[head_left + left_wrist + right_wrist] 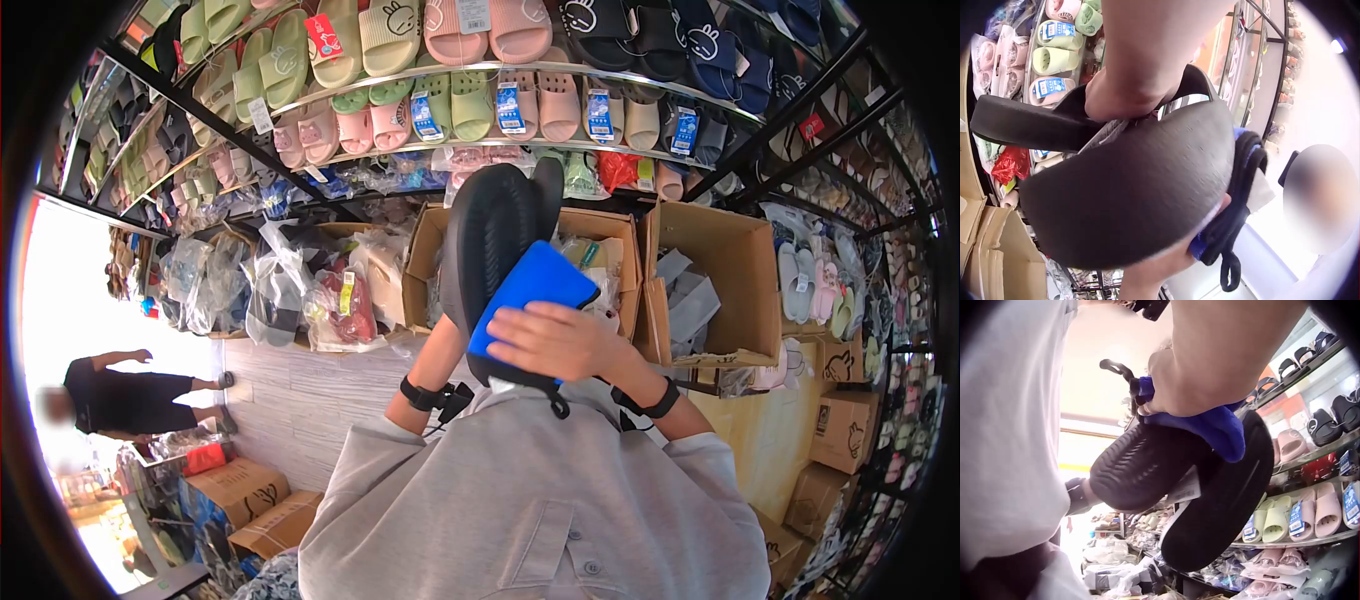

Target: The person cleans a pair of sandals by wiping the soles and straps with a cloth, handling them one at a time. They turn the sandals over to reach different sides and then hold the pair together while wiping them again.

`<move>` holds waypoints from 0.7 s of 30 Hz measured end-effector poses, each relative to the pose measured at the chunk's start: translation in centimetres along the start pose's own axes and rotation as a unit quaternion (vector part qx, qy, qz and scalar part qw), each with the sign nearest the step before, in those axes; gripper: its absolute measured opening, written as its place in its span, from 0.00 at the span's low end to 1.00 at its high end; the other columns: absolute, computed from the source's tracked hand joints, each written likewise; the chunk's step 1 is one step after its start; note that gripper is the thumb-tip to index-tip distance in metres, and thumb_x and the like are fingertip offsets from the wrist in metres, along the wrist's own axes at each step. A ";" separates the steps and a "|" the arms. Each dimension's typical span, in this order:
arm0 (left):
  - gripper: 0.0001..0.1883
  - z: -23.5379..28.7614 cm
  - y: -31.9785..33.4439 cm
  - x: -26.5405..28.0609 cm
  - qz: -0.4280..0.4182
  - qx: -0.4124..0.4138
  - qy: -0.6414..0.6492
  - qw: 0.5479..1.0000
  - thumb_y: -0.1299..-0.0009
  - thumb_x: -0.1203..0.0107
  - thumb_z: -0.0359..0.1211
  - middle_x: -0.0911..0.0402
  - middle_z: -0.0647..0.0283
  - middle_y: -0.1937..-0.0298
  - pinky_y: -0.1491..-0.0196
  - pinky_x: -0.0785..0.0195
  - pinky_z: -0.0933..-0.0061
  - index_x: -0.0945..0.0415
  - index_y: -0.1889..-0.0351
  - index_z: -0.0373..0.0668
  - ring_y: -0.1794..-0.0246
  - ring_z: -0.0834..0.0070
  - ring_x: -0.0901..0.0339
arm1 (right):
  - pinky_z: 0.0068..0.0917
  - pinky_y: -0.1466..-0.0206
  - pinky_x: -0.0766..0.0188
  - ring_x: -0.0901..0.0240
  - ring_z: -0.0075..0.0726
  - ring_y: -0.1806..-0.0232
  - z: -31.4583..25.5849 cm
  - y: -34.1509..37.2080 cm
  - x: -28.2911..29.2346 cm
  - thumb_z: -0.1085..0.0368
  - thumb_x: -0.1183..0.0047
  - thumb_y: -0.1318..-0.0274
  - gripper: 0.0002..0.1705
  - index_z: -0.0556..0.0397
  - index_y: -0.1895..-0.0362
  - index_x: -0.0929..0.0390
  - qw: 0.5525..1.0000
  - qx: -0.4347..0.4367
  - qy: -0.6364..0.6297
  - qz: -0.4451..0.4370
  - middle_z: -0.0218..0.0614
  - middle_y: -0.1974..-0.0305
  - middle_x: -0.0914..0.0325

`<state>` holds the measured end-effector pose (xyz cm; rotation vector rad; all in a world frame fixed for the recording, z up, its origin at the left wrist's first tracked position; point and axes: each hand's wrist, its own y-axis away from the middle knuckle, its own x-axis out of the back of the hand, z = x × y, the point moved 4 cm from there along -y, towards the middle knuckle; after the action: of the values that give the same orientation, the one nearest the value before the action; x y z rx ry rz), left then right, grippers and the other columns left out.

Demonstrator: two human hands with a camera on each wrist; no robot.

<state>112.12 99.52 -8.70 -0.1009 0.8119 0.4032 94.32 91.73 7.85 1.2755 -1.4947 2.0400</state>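
Note:
A pair of black slippers (495, 235) is held up in front of the chest, with ridged soles showing. My left hand (1113, 94) grips the pair from the strap side; its fingers are hidden among the straps in the left wrist view. Over the sole of the nearer slipper lies a blue cloth (545, 280) with black edging and a black loop. The right hand (550, 340) holds this cloth against the sole, its fingers laid across the cloth. A white tag (1185, 487) shows between the two slippers in the right wrist view.
Racks of slippers (470, 105) rise in front. Below them stand an open cardboard box (715, 230) and bagged footwear (345, 305). More boxes (845, 430) line the right side. A person in dark clothes (135, 395) stands off to the left.

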 end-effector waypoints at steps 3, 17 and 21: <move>0.21 -0.2 -0.7 0.5 -0.011 0.003 -0.001 1.000 0.17 0.47 0.29 0.18 0.56 0.37 0.41 0.18 0.68 0.28 0.28 0.36 0.41 0.72 0.17 | 0.42 0.24 0.33 0.25 0.41 0.27 3.0 1.2 1.1 0.65 0.50 0.31 0.26 0.51 0.31 0.19 0.993 -0.094 0.071 0.018 0.37 0.32 0.19; 0.26 3.5 -0.9 -5.6 0.057 -0.027 -0.104 0.993 0.21 0.43 0.27 0.18 0.57 0.34 0.34 0.24 0.68 0.32 0.26 0.34 0.39 0.74 0.18 | 0.42 0.30 0.28 0.21 0.54 0.33 7.5 3.1 3.7 0.76 0.34 0.41 0.31 0.61 0.32 0.21 0.882 -0.386 -0.057 0.263 0.48 0.34 0.17; 0.28 4.7 -0.7 -6.0 0.093 -0.097 -0.145 0.980 0.21 0.47 0.23 0.21 0.53 0.30 0.28 0.31 0.66 0.35 0.24 0.30 0.32 0.70 0.22 | 0.34 0.37 0.24 0.16 0.42 0.42 7.9 3.7 3.9 0.75 0.33 0.38 0.26 0.63 0.35 0.19 0.855 -0.426 -0.066 0.289 0.46 0.41 0.14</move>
<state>111.91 98.11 -1.24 -0.1448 0.4928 0.6590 93.32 82.34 9.18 0.6308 -2.6542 1.1982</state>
